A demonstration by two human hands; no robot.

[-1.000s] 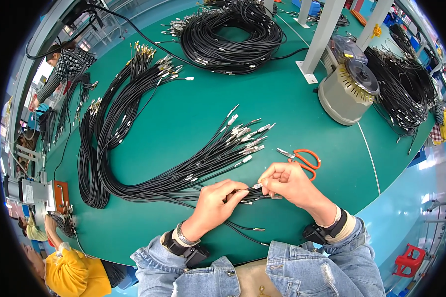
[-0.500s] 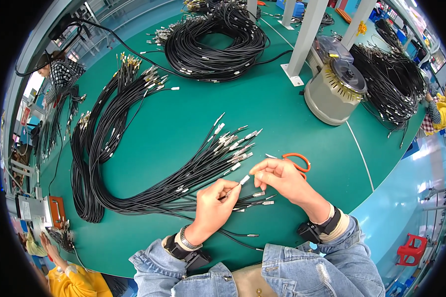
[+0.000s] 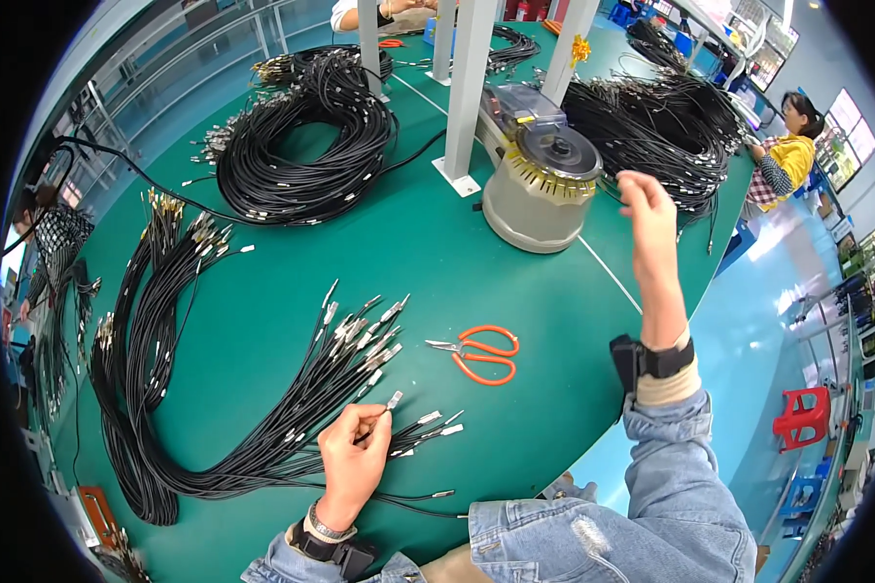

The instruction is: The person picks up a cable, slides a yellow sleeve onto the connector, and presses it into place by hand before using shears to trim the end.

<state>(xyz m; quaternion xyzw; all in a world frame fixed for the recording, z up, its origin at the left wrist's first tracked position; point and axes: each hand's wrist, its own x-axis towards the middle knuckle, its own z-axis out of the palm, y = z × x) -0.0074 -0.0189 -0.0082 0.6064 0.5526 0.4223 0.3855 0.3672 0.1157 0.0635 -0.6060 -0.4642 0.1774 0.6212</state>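
My left hand [image 3: 353, 455] is closed in a pinch on a black cable, just below its end. That cable end [image 3: 395, 399], with a pale tip, sticks up past the thumb. More black cables of the same bundle [image 3: 262, 449] lie beneath and beside this hand, their silver and white ends fanned out to the right. My right hand [image 3: 649, 216] is raised at the right of the round grey dispenser [image 3: 540, 199] with a dark top. Its fingers are loosely bent and apart, and nothing shows in them. Between the hands, orange-handled scissors [image 3: 486, 355] lie on the table.
On the green table [image 3: 292, 262], a large coil of black cables [image 3: 306, 146] sits far left. Another cable heap [image 3: 651, 146] lies behind the dispenser. Grey metal posts [image 3: 467, 107] rise from the table. A person in yellow [image 3: 787, 165] is at the far right; a red stool [image 3: 802, 418] stands on the floor.
My right hand has left the cable end and moved up and right to beside the dispenser. The left hand still grips the cable. The view has turned right, and the scissors are now fully visible.
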